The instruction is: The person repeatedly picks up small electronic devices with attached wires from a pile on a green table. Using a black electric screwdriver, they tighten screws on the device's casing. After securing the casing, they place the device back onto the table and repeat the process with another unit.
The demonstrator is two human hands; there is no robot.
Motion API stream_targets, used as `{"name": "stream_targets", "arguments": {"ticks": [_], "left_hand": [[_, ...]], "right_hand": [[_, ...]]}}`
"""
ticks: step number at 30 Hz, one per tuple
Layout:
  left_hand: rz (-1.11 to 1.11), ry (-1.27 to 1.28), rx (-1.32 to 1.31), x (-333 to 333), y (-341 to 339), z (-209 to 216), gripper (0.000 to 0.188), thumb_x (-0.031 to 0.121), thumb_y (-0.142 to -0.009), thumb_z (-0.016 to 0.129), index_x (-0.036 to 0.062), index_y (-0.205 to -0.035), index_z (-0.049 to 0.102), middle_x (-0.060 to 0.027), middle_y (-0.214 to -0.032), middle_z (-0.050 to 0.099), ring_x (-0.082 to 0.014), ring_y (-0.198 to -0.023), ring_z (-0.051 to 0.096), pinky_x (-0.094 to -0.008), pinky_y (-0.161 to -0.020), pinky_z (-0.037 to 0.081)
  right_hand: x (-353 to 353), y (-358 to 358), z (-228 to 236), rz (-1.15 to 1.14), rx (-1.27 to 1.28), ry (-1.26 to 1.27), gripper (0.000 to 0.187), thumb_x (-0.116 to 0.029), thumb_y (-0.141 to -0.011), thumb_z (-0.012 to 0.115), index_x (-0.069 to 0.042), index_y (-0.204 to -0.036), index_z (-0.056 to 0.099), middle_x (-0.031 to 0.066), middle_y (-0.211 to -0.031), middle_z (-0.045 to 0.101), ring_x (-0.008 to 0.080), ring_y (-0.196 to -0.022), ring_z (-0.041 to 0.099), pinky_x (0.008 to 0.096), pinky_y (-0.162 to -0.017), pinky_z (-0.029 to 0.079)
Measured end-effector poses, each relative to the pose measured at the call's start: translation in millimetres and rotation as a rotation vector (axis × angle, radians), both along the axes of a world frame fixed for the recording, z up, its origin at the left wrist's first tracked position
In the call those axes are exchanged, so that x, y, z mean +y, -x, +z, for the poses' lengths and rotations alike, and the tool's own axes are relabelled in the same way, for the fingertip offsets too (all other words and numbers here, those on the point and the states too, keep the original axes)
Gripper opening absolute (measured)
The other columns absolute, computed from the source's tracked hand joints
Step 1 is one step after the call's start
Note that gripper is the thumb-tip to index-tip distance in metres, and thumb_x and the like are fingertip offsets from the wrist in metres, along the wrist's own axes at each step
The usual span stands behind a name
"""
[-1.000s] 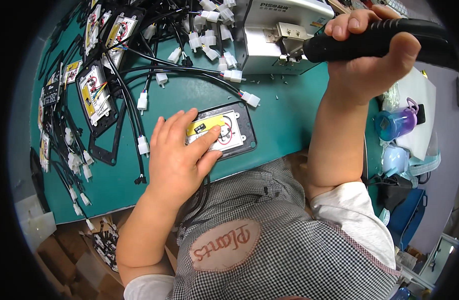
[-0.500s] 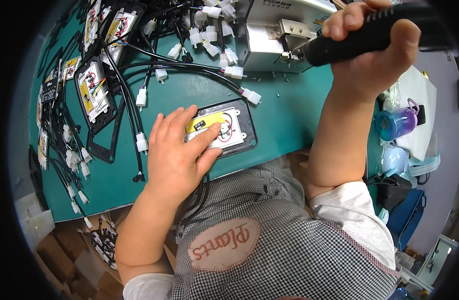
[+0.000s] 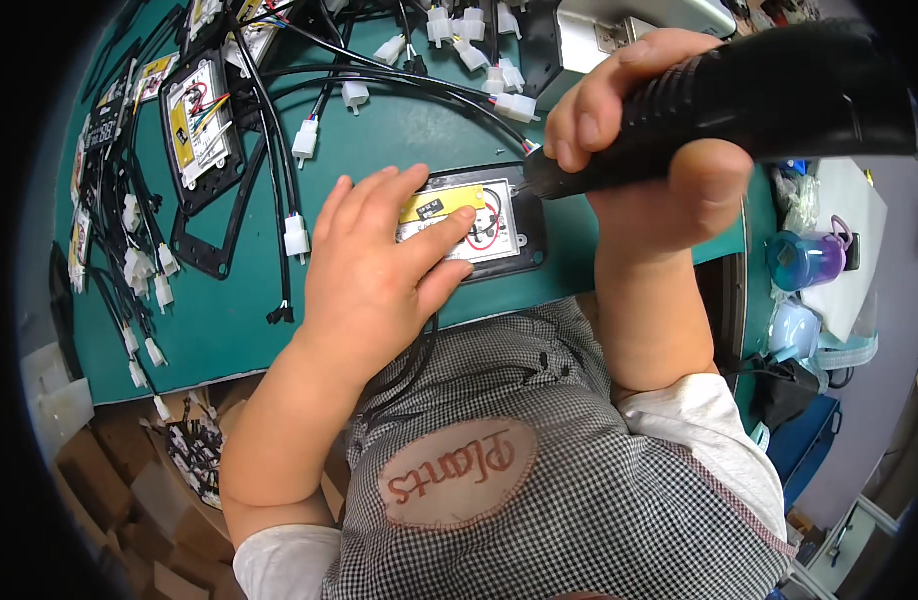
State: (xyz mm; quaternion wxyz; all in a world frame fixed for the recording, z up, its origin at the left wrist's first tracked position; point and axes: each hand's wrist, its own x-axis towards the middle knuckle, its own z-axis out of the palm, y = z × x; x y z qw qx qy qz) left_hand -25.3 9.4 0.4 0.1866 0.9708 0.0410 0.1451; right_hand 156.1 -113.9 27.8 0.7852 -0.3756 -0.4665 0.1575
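My left hand (image 3: 364, 255) lies over a flat electronic unit (image 3: 532, 250) on the green table, its fingers across the far side and its thumb by the near edge. The unit has a black frame, a white inner plate with a yellow label and a red and black wire loop. My right hand (image 3: 634, 205) is wrapped around a black electric screwdriver (image 3: 759, 100), held nearly level. The screwdriver's tip is at the far right corner of the white plate; whether a screw sits under it is too small to tell. A black cable (image 3: 419, 365) hangs from the near edge toward my apron.
Similar units (image 3: 201, 130) and tangled black cables with white connectors (image 3: 297, 238) cover the left and far table. A pale metal machine (image 3: 579, 45) stands behind the screwdriver. At right are a blue-purple bottle (image 3: 809, 258) and a blue bin (image 3: 809, 450).
My right hand has brought the screwdriver down from the metal machine, leftward and nearer, to the unit's corner. My left hand stays on the unit. The whole view has shifted slightly.
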Motion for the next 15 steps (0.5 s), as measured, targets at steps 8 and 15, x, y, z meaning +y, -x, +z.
{"name": "stream_targets", "arguments": {"ticks": [8, 15], "left_hand": [[0.022, 0.055, -0.014, 1.0, 2.5, -1.7, 0.040, 0.024, -0.066, 0.079, 0.0203, -0.105, 0.072, -0.0141, -0.123, 0.055, -0.0350, -0.114, 0.052, -0.0555, -0.100, 0.038], [0.020, 0.062, -0.040, 0.6, 2.0, -0.5, 0.039, 0.025, -0.067, 0.079, 0.0201, -0.105, 0.072, -0.0139, -0.122, 0.055, -0.0350, -0.115, 0.052, -0.0551, -0.100, 0.038]], "right_hand": [[10.2, 8.1, 7.9, 0.098, -0.001, 0.181, 0.068, -0.045, -0.075, 0.078, 0.006, -0.108, 0.048, 0.0122, -0.071, 0.057, 0.0176, -0.056, 0.056, 0.0284, -0.049, 0.049], [8.3, 11.9, 8.4, 0.068, 0.042, 0.188, 0.071, -0.049, -0.070, 0.081, 0.003, -0.104, 0.047, 0.0092, -0.071, 0.055, 0.0165, -0.056, 0.056, 0.0281, -0.049, 0.049]]}}
